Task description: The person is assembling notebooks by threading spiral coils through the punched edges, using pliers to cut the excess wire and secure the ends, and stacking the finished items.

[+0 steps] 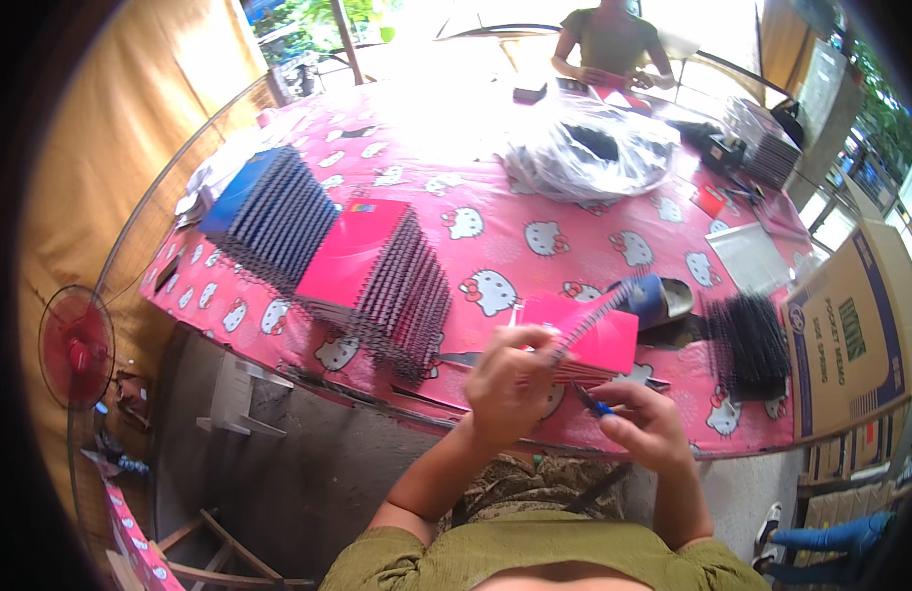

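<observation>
My left hand (510, 384), slightly blurred, is closed with its fingertips at the lower end of a dark spiral coil (602, 317). The coil slants up and away over a small pile of bright pink notebooks (612, 340) near the table's front edge. Whether it is threaded through a notebook's edge is too blurred to tell. In my right hand (653, 428) are small blue-handled pliers (596, 404), their dark jaws pointing towards the left hand. To the left stand a tall stack of pink spiral notebooks (362, 256) and a stack of blue ones (264, 207).
A bundle of black spiral coils (749, 345) lies on the right beside a cardboard box (855, 335). A blue, shoe-like item (663, 300) sits behind the pink pile. Farther back lies a clear plastic bag (594, 158). Another person (614, 49) works across the table.
</observation>
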Available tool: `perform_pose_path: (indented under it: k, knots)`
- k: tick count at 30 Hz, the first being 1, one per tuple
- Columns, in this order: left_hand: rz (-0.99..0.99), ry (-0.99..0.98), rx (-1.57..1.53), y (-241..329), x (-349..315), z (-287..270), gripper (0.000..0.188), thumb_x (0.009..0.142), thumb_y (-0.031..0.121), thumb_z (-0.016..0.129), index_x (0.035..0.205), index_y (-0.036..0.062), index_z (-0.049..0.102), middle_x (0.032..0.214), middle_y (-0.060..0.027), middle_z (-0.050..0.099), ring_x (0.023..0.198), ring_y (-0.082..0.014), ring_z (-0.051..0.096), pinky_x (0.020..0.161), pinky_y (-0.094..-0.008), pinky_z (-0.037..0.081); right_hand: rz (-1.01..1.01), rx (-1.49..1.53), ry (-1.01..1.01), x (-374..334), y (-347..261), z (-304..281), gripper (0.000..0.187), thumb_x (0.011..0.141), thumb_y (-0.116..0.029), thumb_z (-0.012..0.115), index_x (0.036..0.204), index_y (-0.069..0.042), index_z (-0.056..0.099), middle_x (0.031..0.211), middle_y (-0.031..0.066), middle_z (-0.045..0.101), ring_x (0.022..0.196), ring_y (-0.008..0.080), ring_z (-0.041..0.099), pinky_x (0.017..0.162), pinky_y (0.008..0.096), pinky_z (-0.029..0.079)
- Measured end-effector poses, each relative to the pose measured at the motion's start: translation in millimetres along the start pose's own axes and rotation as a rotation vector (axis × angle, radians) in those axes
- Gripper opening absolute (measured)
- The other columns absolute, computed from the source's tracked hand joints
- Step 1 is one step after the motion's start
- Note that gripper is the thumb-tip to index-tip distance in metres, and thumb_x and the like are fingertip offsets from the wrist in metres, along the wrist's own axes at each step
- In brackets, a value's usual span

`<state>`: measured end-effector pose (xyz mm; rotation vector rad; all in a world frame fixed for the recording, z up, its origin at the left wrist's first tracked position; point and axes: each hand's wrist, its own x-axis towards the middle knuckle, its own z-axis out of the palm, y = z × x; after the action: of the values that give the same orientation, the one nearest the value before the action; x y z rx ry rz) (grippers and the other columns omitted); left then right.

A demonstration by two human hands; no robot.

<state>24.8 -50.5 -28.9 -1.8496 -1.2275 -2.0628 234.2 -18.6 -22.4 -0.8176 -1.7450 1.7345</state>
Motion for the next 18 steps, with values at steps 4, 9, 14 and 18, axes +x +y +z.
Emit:
perform_pose_path:
  k: [4, 9, 14, 18]
  knots:
    - [-0.164, 0.663, -0.184, 28.1, 76.4, -92.1, 0.015, 0.089, 0.008, 0.064, 0.083, 0.0071, 0.05, 0.095, -0.0163, 0.065, 0.085, -0.019, 0.061, 0.073, -0.0332, 0.054, -0.241, -0.627, 0.45, -18.4, 24.3, -36.0, 0.036, 0.077, -0.008, 0.073, 0.11, 0.002, 0.06, 0.101, 0.0157, 0.065, 0.094, 0.0245, 0.064, 0.085, 0.0348, 0.05]
    - [-0.429, 0.706, 0.103, -33.0, 91.5, -161.8, 0.02, 0.085, 0.007, 0.072, 0.078, 0.0061, 0.053, 0.076, -0.0002, 0.057, 0.069, -0.0065, 0.05, 0.067, -0.0222, 0.043, -0.066, -1.026, 0.522, -37.5, 67.1, -62.2, 0.043, 0.073, -0.012, 0.075, 0.111, 0.002, 0.058, 0.106, 0.0185, 0.06, 0.106, 0.036, 0.054, 0.096, 0.0438, 0.041]
    - [-0.461, 0.644, 0.188, -71.6, 66.1, -167.8, 0.016, 0.087, 0.007, 0.069, 0.081, 0.0042, 0.054, 0.079, -0.0036, 0.062, 0.069, -0.0041, 0.052, 0.064, -0.0194, 0.045, -0.06, -1.092, 0.437, -31.1, 60.0, -50.1, 0.057, 0.071, -0.016, 0.077, 0.119, 0.003, 0.054, 0.117, 0.021, 0.054, 0.115, 0.0403, 0.047, 0.099, 0.0473, 0.036]
    - [-0.463, 0.623, 0.027, -73.6, 66.7, -160.6, 0.015, 0.088, 0.004, 0.064, 0.096, 0.0006, 0.053, 0.094, -0.0143, 0.069, 0.074, -0.0059, 0.057, 0.067, -0.0196, 0.047, -0.105, -1.043, 0.398, -0.8, 37.2, -39.6, 0.059, 0.078, -0.029, 0.074, 0.12, 0.006, 0.053, 0.116, 0.022, 0.055, 0.111, 0.0396, 0.05, 0.097, 0.0455, 0.039]
